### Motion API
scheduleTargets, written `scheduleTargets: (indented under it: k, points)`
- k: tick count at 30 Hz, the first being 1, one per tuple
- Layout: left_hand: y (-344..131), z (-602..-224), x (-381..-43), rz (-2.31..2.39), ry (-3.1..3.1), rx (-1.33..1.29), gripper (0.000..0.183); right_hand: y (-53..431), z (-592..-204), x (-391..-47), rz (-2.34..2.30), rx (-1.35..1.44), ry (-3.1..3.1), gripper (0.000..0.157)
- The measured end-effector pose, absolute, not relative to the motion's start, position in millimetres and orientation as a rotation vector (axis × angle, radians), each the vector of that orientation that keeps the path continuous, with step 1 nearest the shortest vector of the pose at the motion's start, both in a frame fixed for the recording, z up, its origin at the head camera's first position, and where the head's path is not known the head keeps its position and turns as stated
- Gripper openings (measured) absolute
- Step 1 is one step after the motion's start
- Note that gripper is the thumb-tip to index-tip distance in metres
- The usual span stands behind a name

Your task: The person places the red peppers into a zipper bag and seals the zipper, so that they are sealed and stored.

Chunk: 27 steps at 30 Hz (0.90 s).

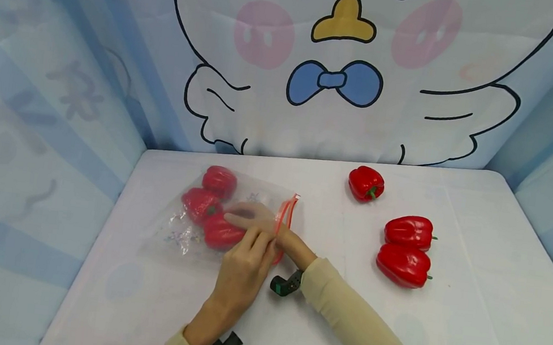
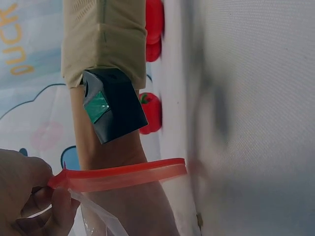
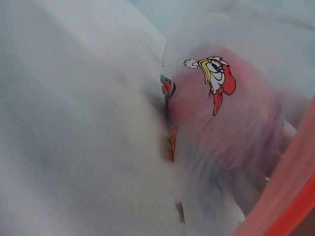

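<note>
My left hand [image 1: 245, 263] pinches red edge [image 2: 123, 175] of zip bag [image 1: 261, 189]; right hand [image 1: 253, 214] inside at nearest pepper [image 1: 220, 233], clasping or loose, can't tell. Looks half bagged: three red bell peppers [image 1: 201, 204] inside, three loose peppers [image 1: 408, 232] on table [image 1: 330, 332].

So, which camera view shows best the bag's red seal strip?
The left wrist view: the red seal strip stretches close up from the left hand. The head view shows it small, partly hidden; the right wrist view, only a blurred part at lower right.
</note>
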<state>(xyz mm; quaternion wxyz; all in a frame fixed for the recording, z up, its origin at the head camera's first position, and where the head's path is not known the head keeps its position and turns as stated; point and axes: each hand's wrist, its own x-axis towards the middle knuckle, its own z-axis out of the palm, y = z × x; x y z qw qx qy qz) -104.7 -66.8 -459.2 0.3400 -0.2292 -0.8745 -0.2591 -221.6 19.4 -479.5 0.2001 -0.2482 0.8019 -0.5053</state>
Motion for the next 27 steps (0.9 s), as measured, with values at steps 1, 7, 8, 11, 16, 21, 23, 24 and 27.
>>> scheduleTargets:
  k: [1,7,8,11,16,21,23,24,27]
  points:
    - [-66.8,-459.5,-104.7,-0.673,-2.279,-0.595,0.014,19.2,-478.9,-221.3,-1.423,-0.693,2.24,0.048]
    - [-66.6,-459.4,-104.7,-0.671,-2.282,-0.593,0.017,20.4,-479.7,-221.8,-1.459,-0.692,2.231,0.045]
    - [-66.6,-459.4,-104.7,-0.673,-2.283,-0.593,0.017,20.9,-479.9,-222.1,-1.465,-0.694,2.229,0.045]
    - [-66.6,-459.7,-105.2,-0.683,-2.277,-0.594,0.018,22.8,-480.0,-222.8,-1.469,-0.725,2.25,0.044]
    - [-66.9,-459.5,-105.8,-0.698,-2.267,-0.6,0.017,29.0,-479.8,-223.3,-1.452,-0.719,2.315,0.043]
    - [-66.9,-458.9,-105.9,-0.697,-2.271,-0.599,0.018,37.1,-478.2,-221.9,-1.413,-0.719,2.375,0.046]
    - [-66.9,-459.1,-106.0,-0.692,-2.267,-0.598,0.019,41.3,-477.9,-219.7,-1.401,-0.715,2.384,0.046]
    - [-66.9,-459.2,-106.0,-0.689,-2.268,-0.598,0.019,43.6,-477.9,-218.5,-1.397,-0.713,2.386,0.046]
    - [-67.0,-459.9,-106.3,-0.688,-2.262,-0.599,0.021,51.0,-476.7,-213.5,-1.403,-0.721,2.399,0.045]
